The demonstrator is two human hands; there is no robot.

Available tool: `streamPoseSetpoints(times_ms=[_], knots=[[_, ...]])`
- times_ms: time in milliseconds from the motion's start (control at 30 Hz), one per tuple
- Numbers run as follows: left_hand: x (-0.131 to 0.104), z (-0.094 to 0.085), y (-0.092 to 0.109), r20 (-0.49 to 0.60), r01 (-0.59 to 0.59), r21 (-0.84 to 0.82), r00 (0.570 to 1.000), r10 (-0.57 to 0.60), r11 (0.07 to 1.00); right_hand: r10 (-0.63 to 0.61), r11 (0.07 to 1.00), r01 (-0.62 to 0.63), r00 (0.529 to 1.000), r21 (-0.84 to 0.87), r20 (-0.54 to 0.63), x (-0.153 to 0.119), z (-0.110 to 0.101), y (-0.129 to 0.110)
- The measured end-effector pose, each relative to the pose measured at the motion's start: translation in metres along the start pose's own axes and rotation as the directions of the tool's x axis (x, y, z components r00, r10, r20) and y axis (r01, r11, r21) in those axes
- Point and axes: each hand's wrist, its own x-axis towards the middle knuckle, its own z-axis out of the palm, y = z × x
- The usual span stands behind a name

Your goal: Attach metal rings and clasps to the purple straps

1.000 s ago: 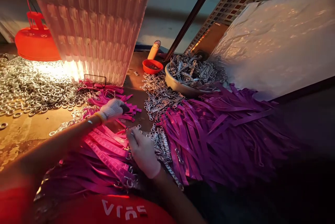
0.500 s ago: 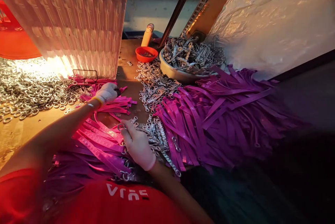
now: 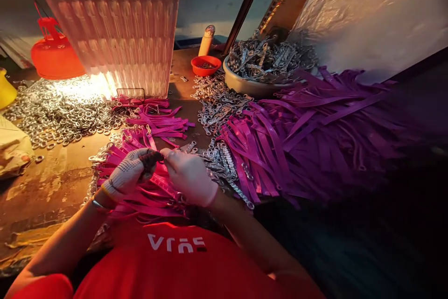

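My left hand, in a dotted white glove with dark fingertips, is closed in a pinch. My right hand, in a plain pale glove, is also closed, its fingertips meeting the left ones. Whatever is pinched between them is too small and covered to make out. Under both hands lies a heap of magenta straps. Close by on the right are loose silver metal chain links. A smaller bunch of magenta straps lies just beyond my hands.
A large pile of purple straps spreads to the right. Behind it a pale basin is heaped with metal pieces, beside a small red bowl. Metal rings cover the left, under a red lamp and a ribbed translucent panel.
My left hand has come back from the far strap bunch toward me and now meets my right hand. The ring seen at my right fingertips is now hidden. The view has shifted.
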Motion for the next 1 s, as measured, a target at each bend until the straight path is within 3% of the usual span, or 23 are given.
streamPoseSetpoints(times_ms=[167, 300, 400, 500, 567, 700, 833, 1000], knots=[[-0.012, -0.007, 0.007, 0.08, -0.178, 0.354, 0.984, 0.16, 0.918, -0.025, 0.987, 0.019, 0.999, -0.16, -0.034, -0.012, 0.003, -0.012], [-0.018, -0.011, 0.008, 0.229, -0.173, 0.358, 0.969, 0.093, 0.917, -0.058, 0.973, 0.035, 0.994, -0.229, -0.092, -0.019, 0.015, -0.016], [-0.018, -0.011, -0.001, 0.279, -0.232, 0.384, 0.952, 0.127, 0.894, -0.06, 0.974, 0.041, 0.995, -0.223, -0.079, -0.024, 0.021, -0.017], [-0.021, -0.007, -0.014, 0.2, -0.281, 0.466, 0.957, 0.21, 0.839, 0.005, 0.985, -0.016, 0.998, -0.172, -0.068, -0.028, 0.018, -0.022], [-0.026, -0.002, -0.022, 0.103, -0.231, 0.403, 0.973, 0.206, 0.886, 0.049, 0.992, -0.055, 0.997, -0.115, -0.052, -0.031, 0.01, -0.026], [-0.039, 0.009, -0.034, -0.057, -0.184, 0.252, 0.977, 0.205, 0.95, 0.101, 0.991, -0.088, 0.984, -0.098, 0.148, -0.031, -0.011, -0.035], [-0.048, 0.018, -0.041, -0.085, -0.216, 0.398, 0.959, 0.27, 0.891, 0.159, 0.972, -0.097, 0.943, -0.214, 0.292, -0.029, -0.014, -0.035], [-0.044, 0.018, -0.044, -0.016, -0.237, 0.505, 0.959, 0.284, 0.83, 0.029, 0.952, 0.063, 0.956, -0.3, 0.293, -0.034, 0.003, -0.03]])
